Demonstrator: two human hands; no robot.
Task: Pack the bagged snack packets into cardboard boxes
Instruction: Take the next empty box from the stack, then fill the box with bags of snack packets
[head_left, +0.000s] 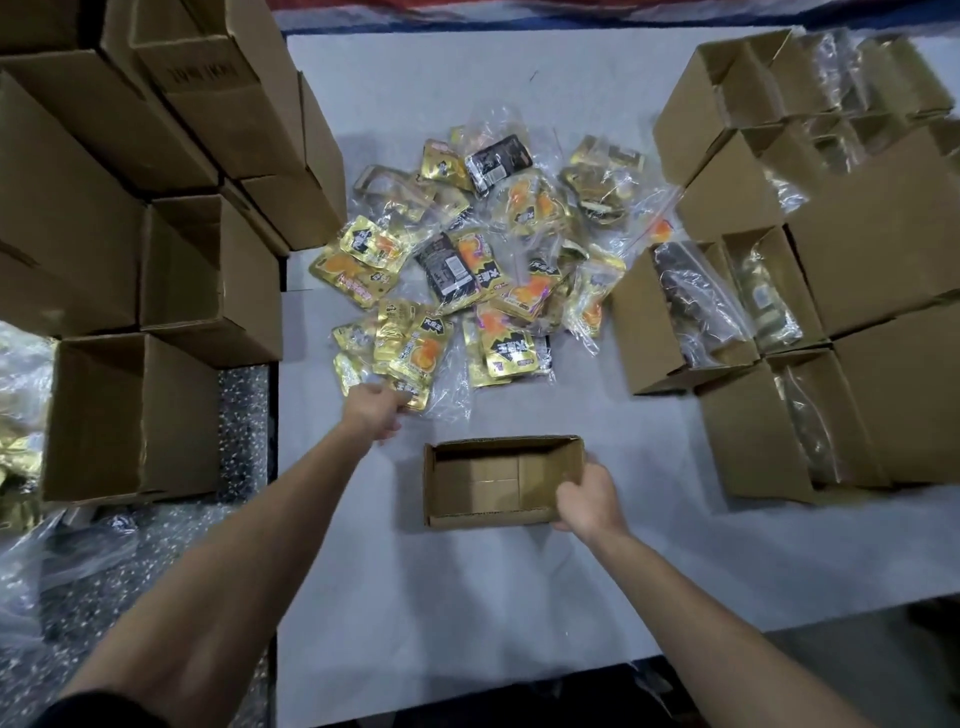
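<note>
A heap of clear bags holding gold and black snack packets (483, 260) lies in the middle of the white table (467, 597). My left hand (375, 413) grips the near edge of the closest bag of gold packets (400, 348). In front of me stands an open cardboard box (467, 486) with nothing inside. My right hand (587, 499) holds its right end wall, fingers curled over the rim.
Stacks of empty cardboard boxes (130, 208) rise at the left. At the right, several open boxes (779, 312) hold bagged packets. A speckled dark floor and plastic sheeting (62, 561) lie beyond the table's left edge.
</note>
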